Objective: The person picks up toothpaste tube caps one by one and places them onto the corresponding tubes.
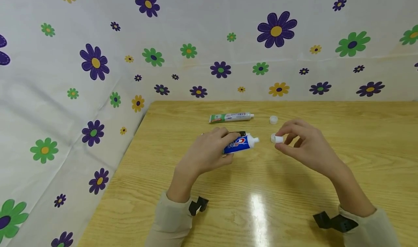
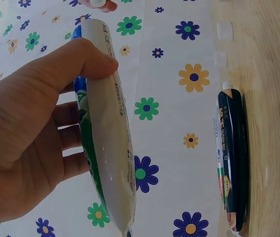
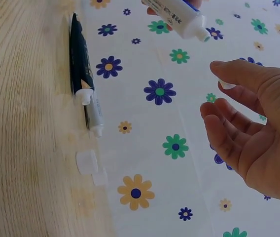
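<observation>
Blue and white, the toothpaste tube point(image 1: 237, 145) is gripped by the left hand point(image 1: 207, 151) at lower centre, its long axis aimed rightward toward the white cap point(image 1: 279, 139) pinched, apart from it, by the right hand point(image 1: 307, 145).

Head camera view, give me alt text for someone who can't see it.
A person's left hand holds an uncapped blue toothpaste tube while the right hand pinches a white cap. On the wooden table lie a green-and-white tube, a mostly hidden black tube and two loose caps, before a flower-patterned backdrop.
</observation>
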Action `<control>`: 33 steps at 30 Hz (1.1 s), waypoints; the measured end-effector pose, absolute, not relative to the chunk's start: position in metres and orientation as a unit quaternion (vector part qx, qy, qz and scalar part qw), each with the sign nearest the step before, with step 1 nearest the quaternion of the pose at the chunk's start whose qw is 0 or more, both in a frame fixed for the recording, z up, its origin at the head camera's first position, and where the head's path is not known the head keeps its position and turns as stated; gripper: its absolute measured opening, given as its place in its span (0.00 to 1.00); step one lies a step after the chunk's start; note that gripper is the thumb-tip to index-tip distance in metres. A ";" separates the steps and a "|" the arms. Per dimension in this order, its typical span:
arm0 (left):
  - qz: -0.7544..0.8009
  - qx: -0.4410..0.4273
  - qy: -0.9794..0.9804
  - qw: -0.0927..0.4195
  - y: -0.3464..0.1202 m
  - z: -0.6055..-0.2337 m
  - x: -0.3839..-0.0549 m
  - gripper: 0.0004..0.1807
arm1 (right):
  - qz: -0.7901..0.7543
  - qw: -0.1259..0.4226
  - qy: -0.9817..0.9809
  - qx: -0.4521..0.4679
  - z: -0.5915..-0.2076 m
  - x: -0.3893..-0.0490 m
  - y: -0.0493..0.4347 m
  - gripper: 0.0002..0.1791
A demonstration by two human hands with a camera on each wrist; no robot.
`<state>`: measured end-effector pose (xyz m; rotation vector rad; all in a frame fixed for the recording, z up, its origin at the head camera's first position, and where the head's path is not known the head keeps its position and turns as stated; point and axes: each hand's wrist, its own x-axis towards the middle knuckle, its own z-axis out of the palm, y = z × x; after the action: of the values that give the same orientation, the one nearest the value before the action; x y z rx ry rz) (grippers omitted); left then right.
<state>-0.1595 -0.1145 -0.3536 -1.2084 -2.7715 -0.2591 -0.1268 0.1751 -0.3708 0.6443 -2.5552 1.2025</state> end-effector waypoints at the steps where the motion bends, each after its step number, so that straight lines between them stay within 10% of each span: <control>1: -0.084 -0.398 -0.912 0.052 -0.114 -0.353 -0.159 0.29 | 0.410 0.125 -0.875 0.226 -0.371 -0.127 0.174 0.11; 33: -0.070 -0.410 -0.909 0.028 -0.106 -0.348 -0.151 0.31 | 0.367 0.170 -0.871 0.280 -0.371 -0.119 0.152 0.14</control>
<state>-0.1514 -0.1059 -0.3477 -1.2649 -2.8071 -0.2162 -0.1189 0.1520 -0.3712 0.7958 -2.4736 1.0414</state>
